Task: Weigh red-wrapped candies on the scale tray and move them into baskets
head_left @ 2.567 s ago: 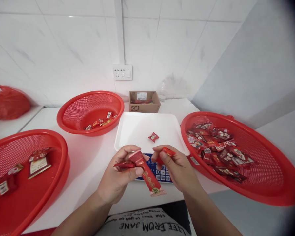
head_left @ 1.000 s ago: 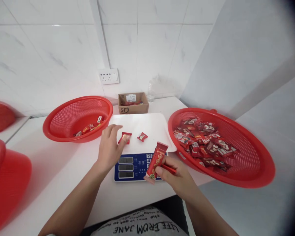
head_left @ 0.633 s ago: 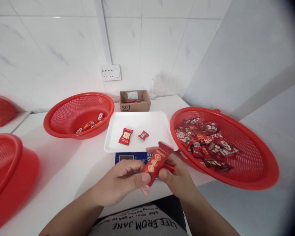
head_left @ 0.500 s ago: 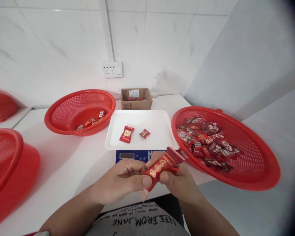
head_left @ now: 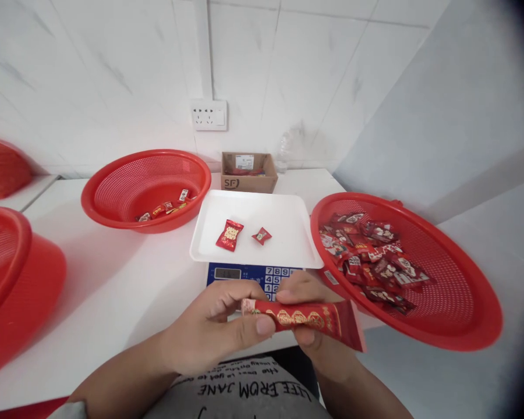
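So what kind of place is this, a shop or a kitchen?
Probably a small packing or sorting station for sweets: an electronic scale with a white tray holding two packets, red mesh baskets of wrapped candy, and a cardboard shipping box by a tiled wall.

Both forearms are left bare. A pale top point(head_left: 248, 398) printed with dark lettering is worn.

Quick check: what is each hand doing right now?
Left hand: closed, pinching the left end of the long red packet.
Right hand: closed on the same packet near its middle.
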Available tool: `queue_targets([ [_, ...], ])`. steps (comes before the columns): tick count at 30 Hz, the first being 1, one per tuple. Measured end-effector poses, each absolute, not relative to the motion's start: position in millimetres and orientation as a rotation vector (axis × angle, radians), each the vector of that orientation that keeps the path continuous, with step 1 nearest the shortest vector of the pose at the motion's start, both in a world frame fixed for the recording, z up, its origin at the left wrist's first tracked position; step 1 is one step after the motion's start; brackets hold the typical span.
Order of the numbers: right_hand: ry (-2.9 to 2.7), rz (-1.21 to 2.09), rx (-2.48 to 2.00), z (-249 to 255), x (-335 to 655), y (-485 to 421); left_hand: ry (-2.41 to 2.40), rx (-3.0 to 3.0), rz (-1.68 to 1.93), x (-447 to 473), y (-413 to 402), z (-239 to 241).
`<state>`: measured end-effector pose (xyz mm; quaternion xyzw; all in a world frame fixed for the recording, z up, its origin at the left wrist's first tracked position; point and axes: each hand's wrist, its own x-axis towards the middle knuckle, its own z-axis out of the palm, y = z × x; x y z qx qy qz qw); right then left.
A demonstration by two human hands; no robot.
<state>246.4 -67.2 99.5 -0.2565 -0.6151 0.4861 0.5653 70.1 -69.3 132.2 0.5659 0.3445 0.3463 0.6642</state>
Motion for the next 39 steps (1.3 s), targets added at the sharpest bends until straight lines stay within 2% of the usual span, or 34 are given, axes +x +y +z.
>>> queue_targets([
  [5,-1.313,1.151,-0.649,93,250,-73,0.816,1.232,0.908,67,-68,133],
  [15,-1.458,0.89,-0.588,85,240,-75,0.414,0.903,1.137,75,-67,124],
  [24,-1.585,0.738,-0.488,90,230,-77,0.381,0.853,1.109,75,-63,115],
  [39,-1.609,0.801,-0.513,78,230,-84,0.306,0.887,1.125,75,-64,121],
])
